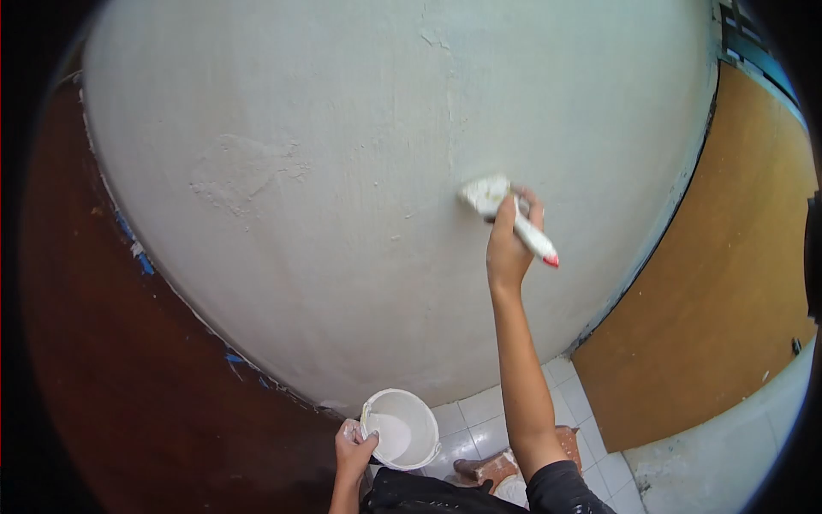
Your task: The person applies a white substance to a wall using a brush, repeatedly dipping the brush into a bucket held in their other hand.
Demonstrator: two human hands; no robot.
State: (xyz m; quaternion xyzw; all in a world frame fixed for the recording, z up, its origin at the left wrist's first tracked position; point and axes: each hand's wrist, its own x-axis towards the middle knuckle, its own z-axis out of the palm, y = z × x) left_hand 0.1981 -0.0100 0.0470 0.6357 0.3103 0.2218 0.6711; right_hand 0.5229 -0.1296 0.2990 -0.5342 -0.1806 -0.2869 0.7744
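My right hand [515,227] is raised to the wall and closed around a paintbrush [534,239]. The brush has a white handle with a red tip, and its wide, white-coated bristles lie at the wall's surface. Low in the view, my left hand [354,449] grips the rim of a white bucket [422,420], thumb inside the edge. White paint [393,435] shows at the bottom of the bucket. The pale wall [342,283] has a rough peeled patch on its left side and a vertical crack above the brush.
A dark reddish-brown panel [128,368] borders the wall at left, with blue and white scraps along its edge. A tan door [693,283] stands at right. White floor tiles [490,435] and a reddish-brown object [498,468] lie below.
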